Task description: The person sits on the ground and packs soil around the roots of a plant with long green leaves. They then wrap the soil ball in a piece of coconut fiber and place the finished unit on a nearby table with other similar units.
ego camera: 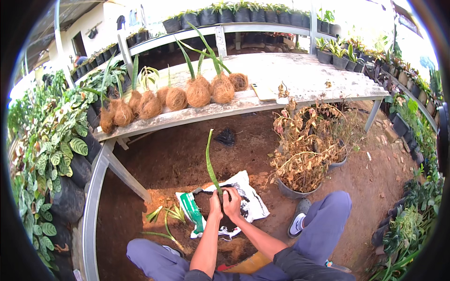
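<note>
My left hand point(215, 206) and my right hand point(231, 203) are cupped together around the base of one long, upright snake plant leaf point(211, 165). Something dark, which looks like soil, shows between the fingers; most of it is hidden. Beneath the hands, a white and green plastic sack point(258, 205) lies opened flat with dark soil point(204, 202) on it. Cut snake plant leaves point(168, 230) and a small striped plant point(175, 213) lie on the ground left of the sack. Brown coir fibre point(233, 247) is scattered close to my legs.
Several fibre-wrapped plant balls point(198, 93) stand along a bench point(288, 75) ahead. Dried plants point(299, 154) in pots stand right of the sack. A metal bench leg point(95, 210) rises at left, near potted foliage. A tool point(337, 267) lies by my right leg.
</note>
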### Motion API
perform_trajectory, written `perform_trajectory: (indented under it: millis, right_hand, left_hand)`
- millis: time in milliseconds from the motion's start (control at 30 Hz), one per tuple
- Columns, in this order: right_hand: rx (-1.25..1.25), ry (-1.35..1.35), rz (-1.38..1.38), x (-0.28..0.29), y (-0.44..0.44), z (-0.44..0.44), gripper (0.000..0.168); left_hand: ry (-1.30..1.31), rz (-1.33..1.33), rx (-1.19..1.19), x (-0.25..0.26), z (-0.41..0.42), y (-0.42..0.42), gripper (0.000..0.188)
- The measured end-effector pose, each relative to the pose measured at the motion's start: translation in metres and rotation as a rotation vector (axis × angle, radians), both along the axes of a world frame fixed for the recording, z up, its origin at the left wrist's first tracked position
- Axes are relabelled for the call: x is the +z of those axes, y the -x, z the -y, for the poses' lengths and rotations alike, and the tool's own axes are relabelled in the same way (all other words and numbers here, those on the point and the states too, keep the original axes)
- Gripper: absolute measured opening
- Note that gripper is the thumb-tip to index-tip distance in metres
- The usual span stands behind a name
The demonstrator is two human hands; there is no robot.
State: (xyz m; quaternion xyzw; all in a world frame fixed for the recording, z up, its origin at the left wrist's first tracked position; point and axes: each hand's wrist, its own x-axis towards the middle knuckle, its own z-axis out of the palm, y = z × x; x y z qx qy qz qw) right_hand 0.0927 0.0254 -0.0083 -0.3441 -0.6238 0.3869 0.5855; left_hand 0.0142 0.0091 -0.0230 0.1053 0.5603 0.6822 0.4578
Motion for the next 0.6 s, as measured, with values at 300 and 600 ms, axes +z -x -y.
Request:
perform_trajectory:
  millis: [300, 600]
  right_hand:
    - [-0.054, -0.115, -0.022, 0.004, 0.005, -0.001, 0.017]
    - [-0.016, -0.161, -0.018, 0.010, 0.004, 0.000, 0.018]
  left_hand:
    - [-0.132, 0.103, -0.021, -0.006, -0.004, 0.007, 0.032]
    - [-0.194, 0.107, -0.041, -0.004, -0.005, 0.007, 0.034]
